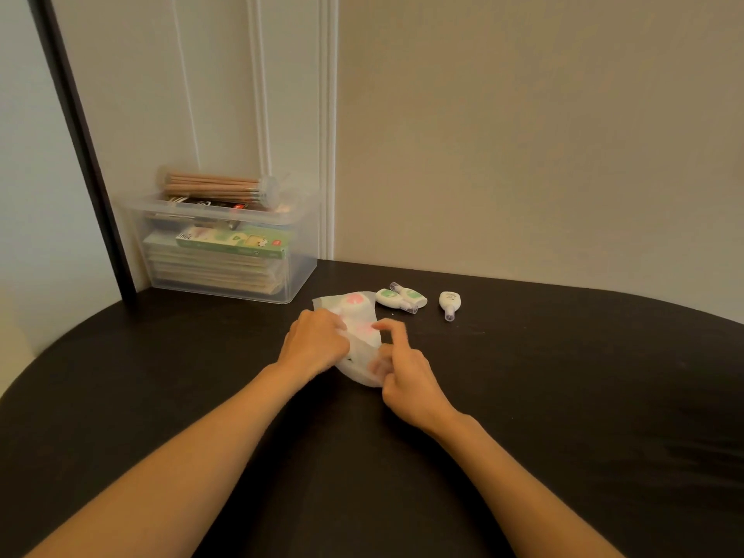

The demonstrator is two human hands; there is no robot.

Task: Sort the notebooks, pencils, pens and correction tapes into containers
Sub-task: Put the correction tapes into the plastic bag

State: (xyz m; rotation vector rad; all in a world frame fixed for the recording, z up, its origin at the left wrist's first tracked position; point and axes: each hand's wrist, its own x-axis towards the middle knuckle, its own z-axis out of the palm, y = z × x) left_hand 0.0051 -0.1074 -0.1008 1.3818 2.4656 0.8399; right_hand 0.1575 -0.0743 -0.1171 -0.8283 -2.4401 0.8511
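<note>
The dark, matte table (563, 396) with its rounded edge fills the lower view, and both my bare forearms reach across it to a thin, translucent white pouch (364, 342) near its middle. Left of the pouch and farther back stands a clear, rigid plastic container (300, 275), holding a flat stack of notebooks (213, 271) with a green cardboard box (237, 241) on top; a clear tube of plain wooden pencils (217, 186) lies across its rim. My left hand (316, 342) is curled over the pouch's left side, fingers gripping the crinkled film. My right hand (406, 380) pinches the pouch's near end, index finger lifted and bent; the other fingertips are blurred. Pink shapes show through the film. Just right of the pouch lie 2 touching white-and-green correction tapes (398, 298), teardrop-shaped, and 1 more correction tape (449, 303) farther right.
</note>
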